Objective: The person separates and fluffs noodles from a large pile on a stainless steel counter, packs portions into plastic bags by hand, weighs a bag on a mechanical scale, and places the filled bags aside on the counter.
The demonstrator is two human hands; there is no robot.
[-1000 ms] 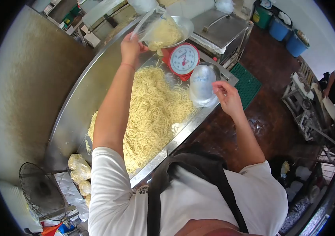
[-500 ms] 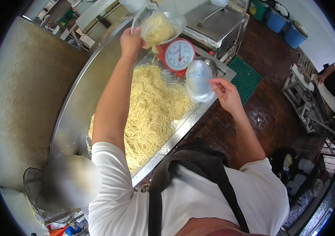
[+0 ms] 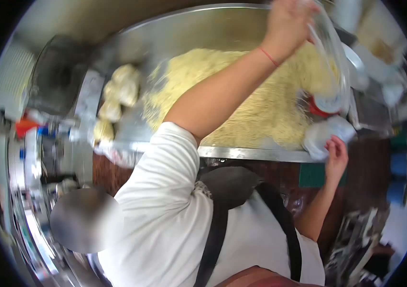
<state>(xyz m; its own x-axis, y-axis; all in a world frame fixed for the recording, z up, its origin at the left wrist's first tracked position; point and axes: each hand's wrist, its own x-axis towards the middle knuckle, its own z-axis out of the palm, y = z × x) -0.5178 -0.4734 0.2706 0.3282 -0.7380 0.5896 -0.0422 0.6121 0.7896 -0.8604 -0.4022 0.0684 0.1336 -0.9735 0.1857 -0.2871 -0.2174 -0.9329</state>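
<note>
We see the person's left hand raised at the top edge of the view, its fingers closed on the gathered top of a clear, floppy plastic bag with pale yellow noodles inside. The bag hangs down in front of a red scale with a round white dial, partly veiling it, beside a round, pale-rimmed pan; we cannot tell whether bag and pan touch.

The right hand is lower, fingers bent, with the fingertips over the near edge of a rounded, whitish plastic bundle. We cannot tell whether they pinch it, merely touch it or stop just short (motion smears this part of the view).

Beneath the left forearm we find a broad heap of thin, pale yellow noodles, spread over a shiny stainless-steel table with a raised rim. Near its left end we notice several lumpy, pale yellow plastic-wrapped parcels. A dark green rectangular mat lies on the reddish-brown floor by the table's front edge.
</note>
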